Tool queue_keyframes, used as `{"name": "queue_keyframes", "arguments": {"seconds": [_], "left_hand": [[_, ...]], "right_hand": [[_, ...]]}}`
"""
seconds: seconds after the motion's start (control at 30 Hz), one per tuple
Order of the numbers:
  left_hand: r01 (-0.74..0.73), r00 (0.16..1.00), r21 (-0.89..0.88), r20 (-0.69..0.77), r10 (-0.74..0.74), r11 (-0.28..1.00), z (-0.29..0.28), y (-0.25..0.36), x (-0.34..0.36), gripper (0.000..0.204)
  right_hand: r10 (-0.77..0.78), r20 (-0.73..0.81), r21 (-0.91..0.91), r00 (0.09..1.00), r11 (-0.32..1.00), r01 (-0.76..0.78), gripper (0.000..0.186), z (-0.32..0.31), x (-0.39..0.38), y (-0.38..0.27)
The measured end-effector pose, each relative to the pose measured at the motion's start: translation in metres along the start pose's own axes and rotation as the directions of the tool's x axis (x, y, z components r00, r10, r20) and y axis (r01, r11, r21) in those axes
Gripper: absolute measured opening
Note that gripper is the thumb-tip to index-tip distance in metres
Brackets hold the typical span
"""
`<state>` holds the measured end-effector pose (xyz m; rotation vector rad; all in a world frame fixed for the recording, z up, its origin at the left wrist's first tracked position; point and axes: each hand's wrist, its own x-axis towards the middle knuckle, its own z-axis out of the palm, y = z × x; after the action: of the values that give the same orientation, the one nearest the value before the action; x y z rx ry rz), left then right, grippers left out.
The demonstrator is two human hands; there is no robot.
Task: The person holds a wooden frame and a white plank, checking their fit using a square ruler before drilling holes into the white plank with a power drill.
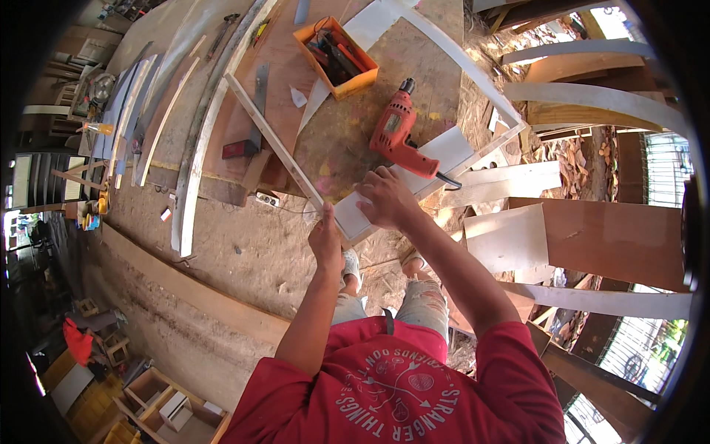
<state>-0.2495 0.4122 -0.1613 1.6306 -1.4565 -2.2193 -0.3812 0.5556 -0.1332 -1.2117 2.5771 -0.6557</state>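
Note:
My left hand (326,243) grips the near corner of a slim wooden frame (275,142), thumb up along its side and the other fingers partly hidden. White paint or facing covers some of the frame's edges. Inside the near side of the frame lies a white strip of board (449,148). My right hand (387,198) rests on this strip with fingers bent and thumb apart, close to the corner. Just beyond those fingertips a red power drill (393,127) lies on its side, its handle over the white strip and its black chuck pointing away.
An orange box (358,83) of hand tools sits at the far side of the worktable (425,63). Long wooden strips (194,166) lie at left. A white panel (507,240) and brown boards (606,240) stand at right. Open wooden drawers (166,405) are at lower left.

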Motion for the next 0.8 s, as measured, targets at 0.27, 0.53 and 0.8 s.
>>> {"name": "queue_keyframes", "arguments": {"seconds": [0.27, 0.53, 0.8], "left_hand": [[0.107, 0.947, -0.228, 0.318, -0.03, 0.968, -0.026, -0.027, 0.007, 0.075], [0.059, 0.864, -0.177, 0.502, 0.039, 0.982, -0.042, -0.049, 0.012, 0.065], [0.073, 0.873, -0.169, 0.487, 0.019, 0.983, -0.046, -0.057, 0.023, 0.066]], "right_hand": [[-0.093, -0.085, -0.043, 0.992, 0.995, 0.089, 0.044, 0.001, -0.007, -0.001], [-0.062, -0.04, -0.071, 0.997, 0.996, 0.059, 0.045, 0.002, -0.007, 0.0], [-0.063, -0.068, -0.048, 0.996, 0.997, 0.06, 0.048, 0.003, -0.007, -0.003]]}}
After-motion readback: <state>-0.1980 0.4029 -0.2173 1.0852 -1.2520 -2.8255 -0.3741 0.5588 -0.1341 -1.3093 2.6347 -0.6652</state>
